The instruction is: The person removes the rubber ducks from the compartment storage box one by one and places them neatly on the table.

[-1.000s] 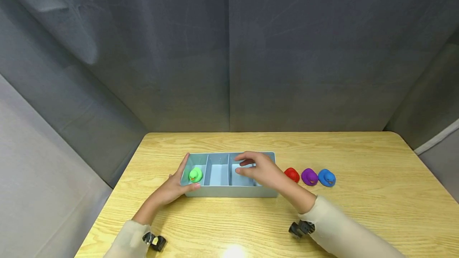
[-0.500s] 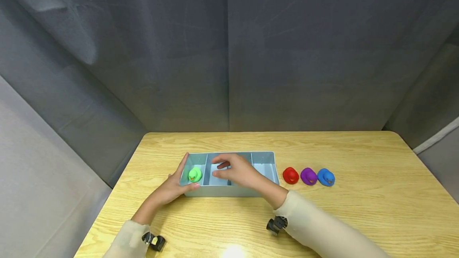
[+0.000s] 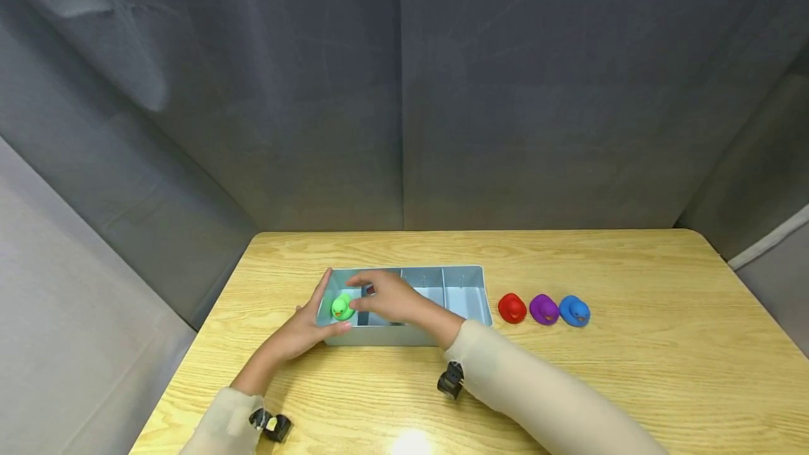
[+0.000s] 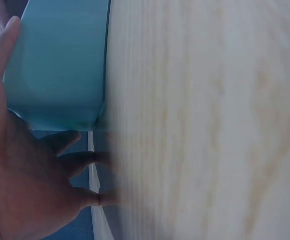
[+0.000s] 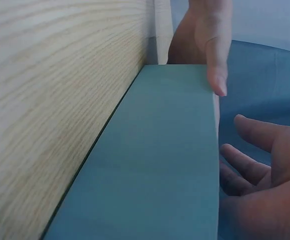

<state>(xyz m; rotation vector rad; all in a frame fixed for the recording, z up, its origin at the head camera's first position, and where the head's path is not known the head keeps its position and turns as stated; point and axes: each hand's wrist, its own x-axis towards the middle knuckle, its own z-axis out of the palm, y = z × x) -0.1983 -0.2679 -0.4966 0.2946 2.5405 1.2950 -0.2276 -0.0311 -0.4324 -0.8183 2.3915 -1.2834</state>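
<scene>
A light-green rubber duck [image 3: 340, 308] sits in the leftmost compartment of a grey-blue divided box [image 3: 411, 335]. My left hand [image 3: 302, 333] holds the box's left end, its thumb on the front wall and its fingers along the end wall. Over the box, my right hand [image 3: 390, 297] has thumb and fingers spread beside the duck, the thumb tip close to it; contact cannot be made out. In the right wrist view, the fingers of the right hand [image 5: 279, 175] are parted with nothing seen between them.
To the box's right, a red duck [image 3: 512, 308], a purple duck [image 3: 544, 310] and a blue duck [image 3: 575, 311] stand in a row on the wooden table [image 3: 663, 371]. Grey cloth [image 3: 505, 125] hangs behind the table.
My right hand has moved left across the box, from its right-hand compartments to the green duck. My left hand keeps its hold on the box, and the ducks stay in place.
</scene>
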